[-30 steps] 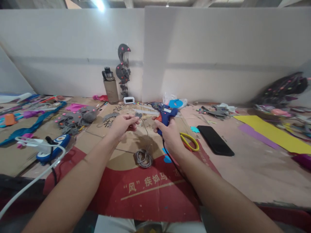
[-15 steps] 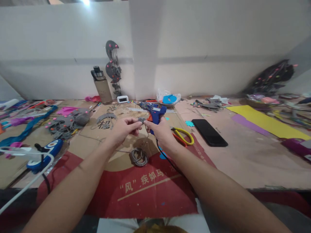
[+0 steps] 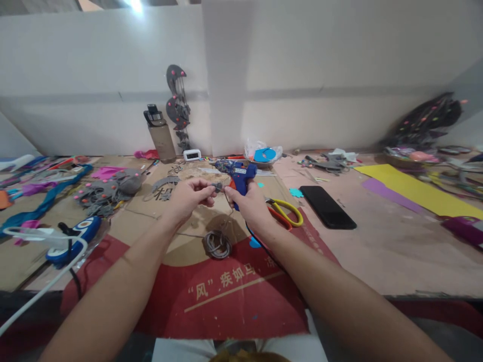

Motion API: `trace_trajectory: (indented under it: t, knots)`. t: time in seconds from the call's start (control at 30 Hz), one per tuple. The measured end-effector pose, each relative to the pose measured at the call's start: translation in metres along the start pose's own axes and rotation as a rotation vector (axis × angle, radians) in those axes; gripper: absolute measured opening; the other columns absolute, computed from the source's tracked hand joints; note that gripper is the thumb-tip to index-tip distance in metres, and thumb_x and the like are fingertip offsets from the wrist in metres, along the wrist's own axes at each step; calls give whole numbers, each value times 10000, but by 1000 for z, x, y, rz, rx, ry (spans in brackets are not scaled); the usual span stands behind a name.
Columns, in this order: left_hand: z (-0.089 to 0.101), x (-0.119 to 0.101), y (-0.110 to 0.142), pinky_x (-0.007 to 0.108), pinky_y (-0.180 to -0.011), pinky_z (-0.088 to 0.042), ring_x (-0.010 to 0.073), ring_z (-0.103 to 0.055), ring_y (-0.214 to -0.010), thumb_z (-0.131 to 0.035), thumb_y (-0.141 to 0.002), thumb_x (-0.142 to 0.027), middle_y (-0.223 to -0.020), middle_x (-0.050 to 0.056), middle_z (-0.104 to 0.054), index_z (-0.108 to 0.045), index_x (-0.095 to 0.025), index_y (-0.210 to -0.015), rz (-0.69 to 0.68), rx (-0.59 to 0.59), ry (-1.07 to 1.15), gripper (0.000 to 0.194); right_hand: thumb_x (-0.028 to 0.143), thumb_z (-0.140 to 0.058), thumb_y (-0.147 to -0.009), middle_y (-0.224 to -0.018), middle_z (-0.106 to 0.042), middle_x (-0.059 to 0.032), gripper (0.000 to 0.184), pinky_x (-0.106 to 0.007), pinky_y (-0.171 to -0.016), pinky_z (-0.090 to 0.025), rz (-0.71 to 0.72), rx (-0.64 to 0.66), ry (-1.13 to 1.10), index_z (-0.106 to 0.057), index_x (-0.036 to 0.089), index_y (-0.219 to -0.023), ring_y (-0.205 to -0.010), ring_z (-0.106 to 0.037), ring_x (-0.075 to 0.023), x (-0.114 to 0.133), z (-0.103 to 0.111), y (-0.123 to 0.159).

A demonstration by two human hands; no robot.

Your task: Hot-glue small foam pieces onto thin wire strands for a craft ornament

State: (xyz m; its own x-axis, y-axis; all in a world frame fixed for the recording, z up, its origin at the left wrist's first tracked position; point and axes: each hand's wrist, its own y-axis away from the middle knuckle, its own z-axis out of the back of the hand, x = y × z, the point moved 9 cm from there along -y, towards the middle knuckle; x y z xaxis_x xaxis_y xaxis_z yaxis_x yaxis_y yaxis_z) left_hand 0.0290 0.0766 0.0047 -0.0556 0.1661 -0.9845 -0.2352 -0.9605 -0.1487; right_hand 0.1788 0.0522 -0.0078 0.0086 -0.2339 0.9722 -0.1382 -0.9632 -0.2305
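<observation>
Between the thumb and fingers of my left hand [image 3: 194, 198] is a small grey piece [image 3: 218, 186] with a cord hanging from it; its exact shape is too small to make out. My right hand [image 3: 251, 203] is wrapped round a blue glue gun [image 3: 241, 176], nozzle pointing left and away. The right thumb and fingertip come close to the grey piece; whether they touch it I cannot tell. Below both hands, a coil of grey cord [image 3: 218, 245] lies on the red and brown cardboard [image 3: 241, 306].
Scissors with yellow and orange handles [image 3: 289, 213] lie beside my right wrist, near a black phone [image 3: 327, 207]. A blue power strip [image 3: 73, 241] with a white cable is at left. Behind stand a bottle [image 3: 161, 136] and a small white clock [image 3: 192, 155].
My two hands have come together, the right one bringing the glue gun left until its thumb is beside the grey piece. The camera view has shifted slightly.
</observation>
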Motion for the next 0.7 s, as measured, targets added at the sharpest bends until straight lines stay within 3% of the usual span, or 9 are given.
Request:
trace_trajectory:
  t: [0.23, 0.37, 0.7]
  knots:
    - [24, -5, -2, 245, -524, -502, 97, -576, -495, -710, -668, -290, -655, 36, -649, -589, -129, -745, -64, -223, 129, 216, 340, -638, -719, -826, -677, -16, 277, -222, -444, -403, -75, 119, -363, -464, 207, -888, -468, -473, -69, 7, -19, 12]
    - [33, -9, -1, 214, -501, -471, 74, -544, -483, -703, -667, -287, -669, 22, -639, -584, -132, -753, -106, -282, 179, 213, 342, -638, -737, -829, -686, -15, 288, -218, -435, -392, -88, 199, -465, -454, 213, -917, -470, -482, -72, 8, -26, 15]
    - [51, -11, 0, 163, -408, -346, 36, -425, -435, -706, -612, -243, -586, -39, -537, -576, -145, -686, -120, -416, 354, 179, 384, -608, -772, -768, -654, -4, 233, -239, -455, -379, 8, 229, -257, -502, 204, -874, -466, -459, -80, 10, -27, 18]
